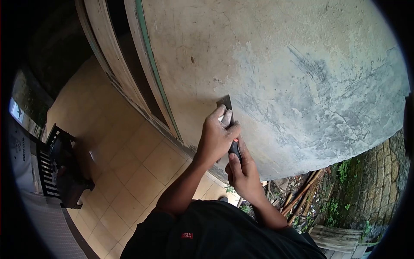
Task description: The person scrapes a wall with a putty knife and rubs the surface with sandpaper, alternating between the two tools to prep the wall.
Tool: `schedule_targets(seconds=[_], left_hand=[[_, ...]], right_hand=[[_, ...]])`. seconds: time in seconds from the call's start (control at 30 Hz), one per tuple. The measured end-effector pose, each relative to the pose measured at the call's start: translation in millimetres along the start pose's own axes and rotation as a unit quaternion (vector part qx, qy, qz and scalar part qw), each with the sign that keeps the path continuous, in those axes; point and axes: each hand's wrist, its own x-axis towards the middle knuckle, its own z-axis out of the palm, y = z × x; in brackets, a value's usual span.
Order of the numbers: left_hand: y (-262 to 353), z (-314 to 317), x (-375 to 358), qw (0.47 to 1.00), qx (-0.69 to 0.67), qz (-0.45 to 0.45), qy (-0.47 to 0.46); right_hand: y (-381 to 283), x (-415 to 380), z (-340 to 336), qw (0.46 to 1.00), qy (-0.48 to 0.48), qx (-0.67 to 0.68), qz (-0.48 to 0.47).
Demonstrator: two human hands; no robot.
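Observation:
A scraper point(226, 102) with a flat metal blade and a black handle lies against the wall point(194, 34), whose surface is beige at the left and patchy grey-white at the right. My right hand point(245, 173) is wrapped round the black handle. Higher up, my left hand point(217, 133) is closed at the blade, its whitened fingertips pressed on the metal near the neck. Part of the blade is hidden behind those fingers.
A wooden frame with a green edge point(153, 64) borders the wall at the left. Beyond it are a tiled floor point(125, 172) and a dark slatted bench point(64, 172). Sticks point(302, 194) and plants lie below right, beside a mossy brick surface point(379, 177).

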Motion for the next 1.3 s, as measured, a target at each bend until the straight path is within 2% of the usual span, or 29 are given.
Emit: schedule_targets(seconds=[0.03, 0.07, 0.13, 0.17, 0.2, 0.3, 0.33, 0.47, 0.5, 0.53, 0.6, 0.63, 0.67, 0.73, 0.77, 0.8, 0.83, 0.87, 0.93, 0.97, 1.07, 1.1, 1.13, 1.17, 1.2, 1.23, 1.27, 1.3], left_hand=[[-10, 1, 7, 0.998, 0.001, 0.066, -0.024], [-15, 0, 12, 0.997, 0.001, 0.069, -0.022], [2, 0, 22, 0.999, -0.044, -0.005, 0.003], [2, -2, 25, 0.998, -0.052, 0.015, 0.020], [20, -9, 21, 1.000, 0.024, -0.014, 0.000], [-2, -5, 7, 1.000, 0.024, 0.003, -0.010], [-4, -4, 7, 0.999, 0.036, 0.012, -0.025], [10, -8, 22, 1.000, 0.013, 0.017, 0.006], [19, -15, 22, 0.998, 0.032, -0.045, -0.013], [17, -14, 17, 0.998, 0.034, -0.048, -0.010], [13, -6, 7, 0.999, -0.027, -0.028, -0.005], [4, -6, 8, 0.999, 0.035, 0.010, -0.027], [0, -7, 8, 0.996, 0.070, -0.005, -0.050], [11, -4, 12, 0.995, -0.073, -0.058, -0.029], [11, -7, 18, 0.999, -0.018, -0.043, -0.017], [12, -13, 20, 0.999, 0.038, -0.029, -0.005], [23, -13, 17, 0.997, 0.007, -0.079, -0.015], [17, -11, 14, 0.997, 0.009, -0.078, -0.014], [2, -2, 6, 1.000, 0.017, 0.001, -0.018], [2, -4, 5, 0.996, 0.063, 0.012, -0.059], [7, -2, 17, 0.999, 0.024, 0.031, -0.011], [6, -5, 21, 1.000, -0.019, 0.008, -0.018], [14, -8, 19, 0.999, 0.012, -0.039, -0.006], [16, -7, 16, 0.999, -0.002, -0.043, -0.012], [17, -6, 11, 0.999, -0.016, -0.047, -0.017], [6, -1, 6, 1.000, 0.000, -0.006, -0.015], [-5, 2, 5, 0.999, 0.015, 0.041, -0.012], [4, 2, 4, 0.999, 0.008, -0.010, -0.037]], right_hand=[[-2, -1, -2, 1.000, 0.003, 0.003, -0.007], [-4, 7, -3, 1.000, 0.002, 0.001, -0.010], [-9, 25, -5, 0.999, -0.003, -0.028, -0.041], [-19, 27, -4, 1.000, -0.016, -0.014, -0.008], [-18, 20, -4, 1.000, -0.015, -0.012, -0.002], [-5, 6, -3, 0.999, -0.007, -0.047, -0.016], [-7, 1, -2, 0.999, -0.013, -0.031, 0.017], [-10, 22, 3, 0.999, -0.017, -0.050, 0.011], [-12, 25, 5, 0.998, -0.033, -0.045, -0.011], [-12, 20, 4, 0.998, -0.036, -0.044, -0.009], [-12, 5, 0, 0.998, -0.041, -0.001, 0.040], [-10, -1, 0, 0.998, -0.034, 0.037, 0.045], [-11, 4, 0, 0.998, -0.037, 0.034, 0.040], [-8, 10, 3, 0.999, -0.015, -0.025, 0.019], [-5, 19, 8, 1.000, -0.011, -0.018, -0.020], [-5, 15, 8, 1.000, -0.007, -0.015, -0.010], [-10, 13, 7, 1.000, -0.017, 0.013, 0.011], [-16, 12, 8, 0.998, -0.029, 0.041, 0.027], [-17, 2, 3, 0.998, -0.034, 0.051, 0.035], [-12, -1, 2, 0.998, -0.021, 0.049, 0.031], [1, 15, 6, 1.000, 0.010, -0.012, -0.018], [-1, 20, 8, 1.000, 0.005, -0.012, -0.024], [-2, 21, 9, 0.999, -0.003, -0.013, -0.033], [-7, 16, 6, 0.999, -0.005, -0.013, -0.033], [-16, 6, 2, 1.000, -0.012, 0.003, 0.015], [-21, 1, 1, 0.998, -0.018, 0.018, 0.059], [-15, 3, 2, 0.998, -0.021, 0.015, 0.050], [-1, 6, 3, 1.000, -0.005, -0.005, 0.003]])
